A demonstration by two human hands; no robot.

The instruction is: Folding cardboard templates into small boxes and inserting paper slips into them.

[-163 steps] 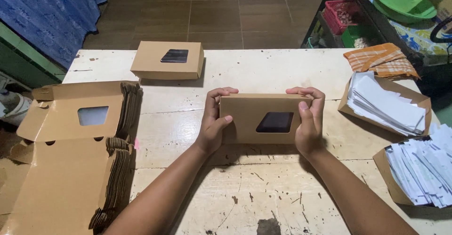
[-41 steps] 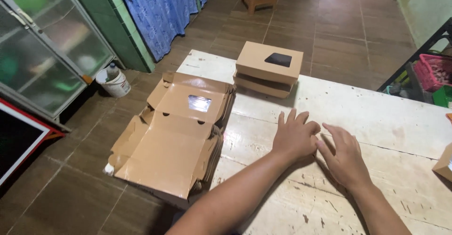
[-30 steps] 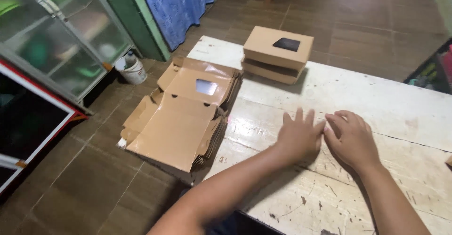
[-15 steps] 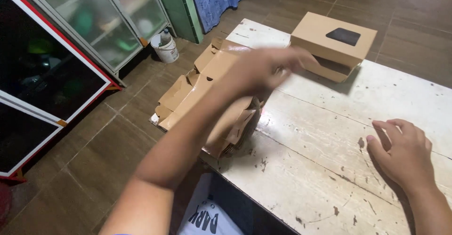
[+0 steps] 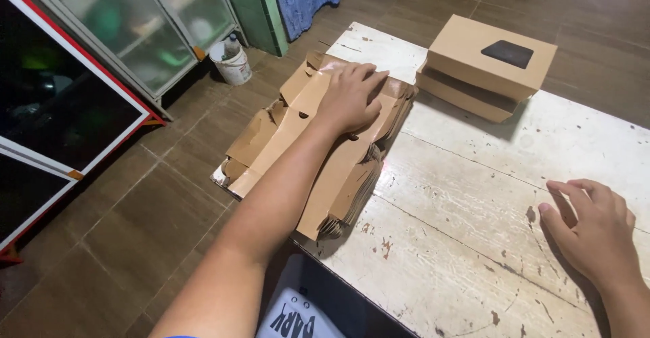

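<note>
Both hands flat — left hand (image 5: pixel 352 98) on overhanging flat cartons (image 5: pixel 318 155), right hand (image 5: pixel 596 233) on table (image 5: pixel 474 209).

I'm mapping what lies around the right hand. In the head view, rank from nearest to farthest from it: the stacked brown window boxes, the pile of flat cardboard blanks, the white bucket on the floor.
From the right hand, resting on the white table:
1. Two stacked brown cardboard boxes with dark windows, up at the table's far edge.
2. Pile of flat brown cardboard box blanks, across the table under the left hand.
3. White plastic bucket, on the floor past the blanks.
</note>
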